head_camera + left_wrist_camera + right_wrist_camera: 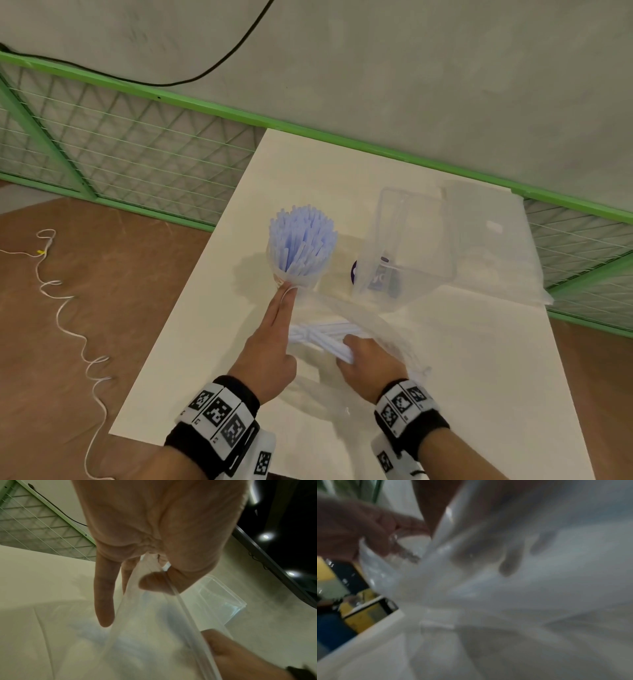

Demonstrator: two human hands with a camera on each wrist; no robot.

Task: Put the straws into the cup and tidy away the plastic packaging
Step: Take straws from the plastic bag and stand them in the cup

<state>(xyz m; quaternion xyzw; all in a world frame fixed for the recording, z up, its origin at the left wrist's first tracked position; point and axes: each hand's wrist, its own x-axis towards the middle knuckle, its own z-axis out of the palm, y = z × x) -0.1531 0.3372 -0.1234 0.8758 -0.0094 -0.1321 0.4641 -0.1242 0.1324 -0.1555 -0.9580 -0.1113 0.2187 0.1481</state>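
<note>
Two hands work: my left hand (270, 346) pinches the clear plastic bag (154, 635); my right hand (371, 358) grips white straws (325, 334). Next, lift them cupward beyond my fingers.

Bare indoor test or recording space, prob. a lab-type setup. Plain white table (445, 394) against a grey concrete wall (411, 68), green metal-framed wire mesh fencing (120, 154) along the wall, brown floor (51, 342) w/ a loose white cord (68, 329), black cable (219, 65) hanging on the wall.
</note>
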